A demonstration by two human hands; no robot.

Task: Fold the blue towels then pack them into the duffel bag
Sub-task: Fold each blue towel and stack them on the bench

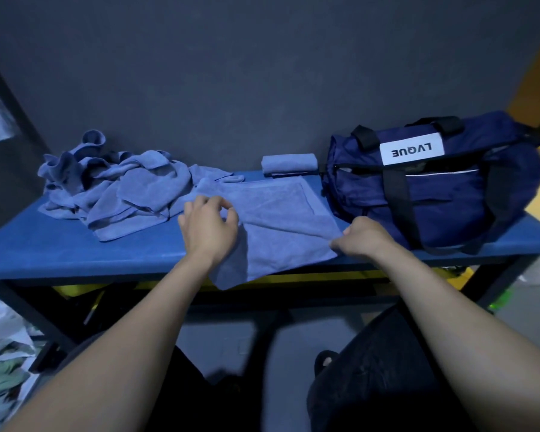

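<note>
A blue towel (278, 222) lies spread on the blue table (60, 247), its near corner hanging over the front edge. My left hand (209, 226) sits over its left side with fingers curled, pinching the cloth. My right hand (363, 238) grips the towel's right near edge. A heap of crumpled blue towels (113, 188) lies at the back left. One folded blue towel (289, 165) rests at the back, just left of the navy duffel bag (434, 188), which stands on the table's right end.
A dark wall rises right behind the table. Under the table are yellow items (75, 289). Crumpled cloth and plastic (3, 363) lie on the floor at the left. My knees are below the table's front edge.
</note>
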